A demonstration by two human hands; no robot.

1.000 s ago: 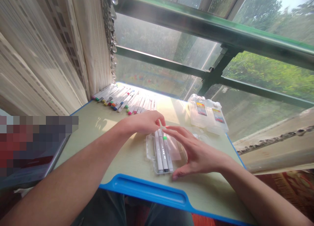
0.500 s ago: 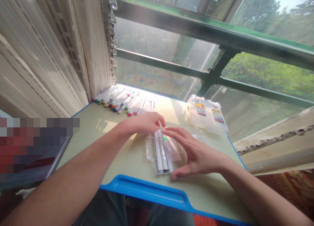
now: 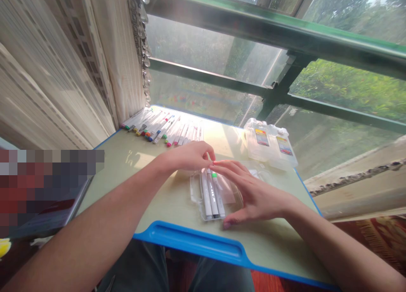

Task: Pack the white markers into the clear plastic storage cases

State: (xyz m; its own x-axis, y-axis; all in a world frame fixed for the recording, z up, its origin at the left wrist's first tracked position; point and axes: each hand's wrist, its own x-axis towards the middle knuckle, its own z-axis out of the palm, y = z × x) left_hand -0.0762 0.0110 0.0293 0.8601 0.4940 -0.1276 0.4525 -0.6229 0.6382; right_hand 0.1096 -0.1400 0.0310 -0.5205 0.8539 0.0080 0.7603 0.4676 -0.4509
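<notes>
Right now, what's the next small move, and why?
Probably have the left hand gently press the far ends of the three visible markers: its fingertips are by those ends, and the markers lie side by side in the clear case. The right hand, spread at its right side, could steady it.

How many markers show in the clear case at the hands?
3 side by side: left marker, middle marker, green-banded marker at right. The left hand or right hand may hide more.
</notes>
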